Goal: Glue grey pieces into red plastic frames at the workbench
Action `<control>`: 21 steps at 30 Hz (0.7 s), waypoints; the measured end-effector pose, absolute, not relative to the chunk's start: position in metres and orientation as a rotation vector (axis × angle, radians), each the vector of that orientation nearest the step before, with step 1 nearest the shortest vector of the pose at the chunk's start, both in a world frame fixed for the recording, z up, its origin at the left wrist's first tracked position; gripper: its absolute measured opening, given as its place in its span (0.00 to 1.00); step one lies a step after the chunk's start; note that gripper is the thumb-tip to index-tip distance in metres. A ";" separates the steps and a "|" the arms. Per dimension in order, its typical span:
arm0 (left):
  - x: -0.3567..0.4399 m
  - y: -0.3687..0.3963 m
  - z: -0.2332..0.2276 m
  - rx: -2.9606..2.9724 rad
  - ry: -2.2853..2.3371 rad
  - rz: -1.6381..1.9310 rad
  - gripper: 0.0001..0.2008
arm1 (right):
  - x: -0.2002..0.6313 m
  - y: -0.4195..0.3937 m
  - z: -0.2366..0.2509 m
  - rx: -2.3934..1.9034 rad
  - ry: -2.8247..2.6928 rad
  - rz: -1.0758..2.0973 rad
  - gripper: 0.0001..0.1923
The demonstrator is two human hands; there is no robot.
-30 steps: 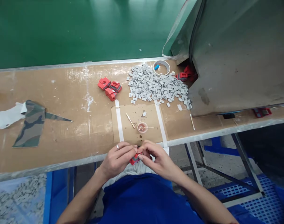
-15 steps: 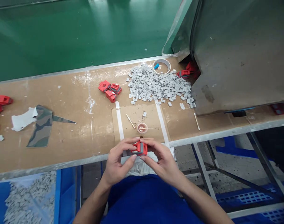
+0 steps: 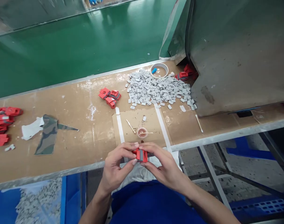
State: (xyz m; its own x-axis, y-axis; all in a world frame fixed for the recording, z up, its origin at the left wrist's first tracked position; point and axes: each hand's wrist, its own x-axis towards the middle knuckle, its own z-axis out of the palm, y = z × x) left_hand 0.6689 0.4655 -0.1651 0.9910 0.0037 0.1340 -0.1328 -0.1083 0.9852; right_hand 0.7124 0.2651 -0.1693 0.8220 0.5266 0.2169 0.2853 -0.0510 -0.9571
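Fingers of the left hand (image 3: 116, 163) and right hand (image 3: 161, 163) hide most of the red part (image 3: 140, 154); the red pieces (image 3: 2, 124) at far left are cut by the edge; marks on the grey chips (image 3: 158, 88) are too small to read

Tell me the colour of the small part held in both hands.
Red with a grey insert, best seen in the head view.

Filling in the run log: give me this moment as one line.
left hand: holds red part | right hand: holds same part | grey pieces: heaped on bench | cup: beyond hands
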 end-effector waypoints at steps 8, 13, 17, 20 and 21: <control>0.667 0.461 -0.179 1.626 -0.117 0.090 0.19 | 0.706 0.274 -0.181 -1.274 -0.250 0.484 0.16; 0.669 0.461 -0.184 1.877 -0.261 0.122 0.22 | 0.700 0.273 -0.183 -1.262 -0.216 0.499 0.18; 0.676 0.470 -0.173 2.088 -0.473 0.114 0.23 | 0.705 0.260 -0.173 -1.642 -0.405 0.279 0.08; 0.681 0.473 -0.163 2.143 -0.555 0.092 0.21 | 0.712 0.253 -0.163 -1.753 -0.559 0.259 0.07; 0.682 0.474 -0.160 2.153 -0.572 0.085 0.20 | 0.714 0.251 -0.160 -1.759 -0.588 0.260 0.07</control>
State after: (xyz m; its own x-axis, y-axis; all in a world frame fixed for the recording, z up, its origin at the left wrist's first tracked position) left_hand 0.6821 0.4736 -0.1604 0.8916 -0.3694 0.2621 -0.4295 -0.5058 0.7481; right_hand 0.7140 0.2514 -0.1599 0.8471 0.5150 0.1309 0.2505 -0.1698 -0.9531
